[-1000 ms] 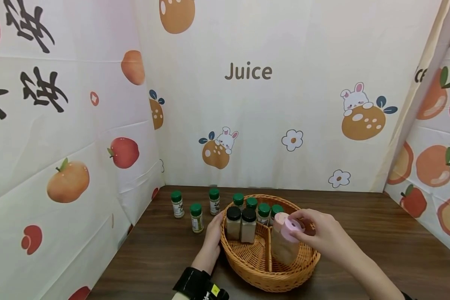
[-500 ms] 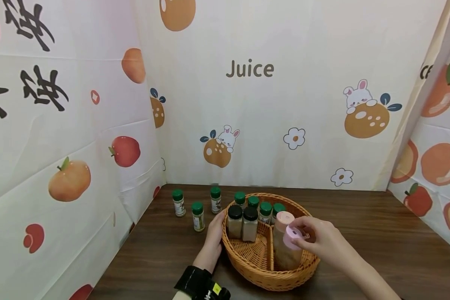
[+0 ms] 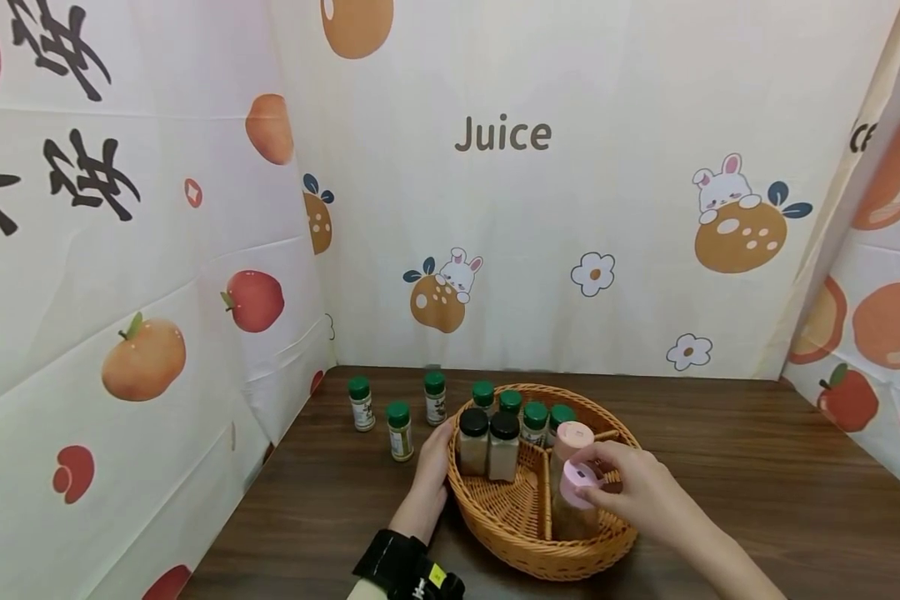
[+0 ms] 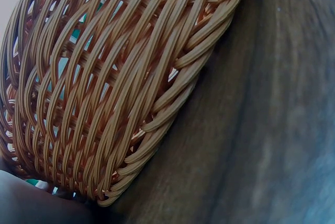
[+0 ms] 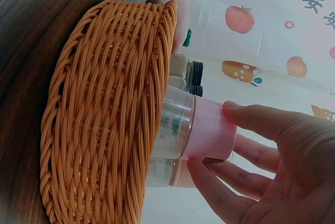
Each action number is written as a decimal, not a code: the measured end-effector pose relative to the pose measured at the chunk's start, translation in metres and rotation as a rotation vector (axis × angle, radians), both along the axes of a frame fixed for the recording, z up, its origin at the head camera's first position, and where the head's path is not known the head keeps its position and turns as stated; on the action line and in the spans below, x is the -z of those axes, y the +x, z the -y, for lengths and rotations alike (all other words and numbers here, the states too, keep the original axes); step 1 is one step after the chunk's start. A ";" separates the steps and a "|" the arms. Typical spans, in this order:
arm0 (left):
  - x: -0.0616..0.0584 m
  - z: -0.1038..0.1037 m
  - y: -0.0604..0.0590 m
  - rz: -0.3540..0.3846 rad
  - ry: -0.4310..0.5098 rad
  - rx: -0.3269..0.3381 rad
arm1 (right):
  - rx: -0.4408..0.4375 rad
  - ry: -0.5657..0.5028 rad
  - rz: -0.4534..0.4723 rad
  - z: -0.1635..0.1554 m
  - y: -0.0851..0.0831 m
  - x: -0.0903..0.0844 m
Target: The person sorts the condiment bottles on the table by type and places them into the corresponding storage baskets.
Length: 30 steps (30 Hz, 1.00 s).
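Round tan wicker basket (image 3: 543,567), divided inside, stood partly filled on the dark wooden desk (image 3: 292,533). Left of it, three small green-capped bottles (image 3: 401,435) with labels stood outside, apparently what was left. Against its left side rested the left hand (image 3: 429,468), finger curl hidden. Inside, at its left, were two square black-capped bottles (image 3: 503,454); toward its back, four green-capped bottles (image 3: 534,419), seemingly done; at its right, a clear peach-lidded jar (image 3: 572,435). Beside that, the right hand (image 3: 633,482) pinched a clear pink-lidded jar (image 5: 209,130) within its right compartment, perhaps not fully settled.
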<state>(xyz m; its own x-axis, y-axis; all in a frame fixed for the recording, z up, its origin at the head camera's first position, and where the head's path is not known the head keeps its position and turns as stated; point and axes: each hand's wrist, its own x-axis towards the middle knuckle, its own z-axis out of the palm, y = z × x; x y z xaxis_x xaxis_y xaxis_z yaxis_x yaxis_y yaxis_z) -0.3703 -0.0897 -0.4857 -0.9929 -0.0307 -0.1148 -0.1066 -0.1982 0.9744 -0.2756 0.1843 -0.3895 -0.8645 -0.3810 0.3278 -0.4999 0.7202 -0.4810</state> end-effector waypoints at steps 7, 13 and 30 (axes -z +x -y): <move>-0.002 0.000 0.000 0.003 -0.003 0.000 | 0.011 0.009 -0.017 0.003 0.003 0.002; 0.000 0.000 0.000 0.006 -0.002 0.001 | 0.020 0.007 -0.032 0.003 0.004 0.004; 0.000 0.000 0.000 0.008 -0.012 0.012 | 0.005 -0.023 -0.011 0.000 0.008 -0.001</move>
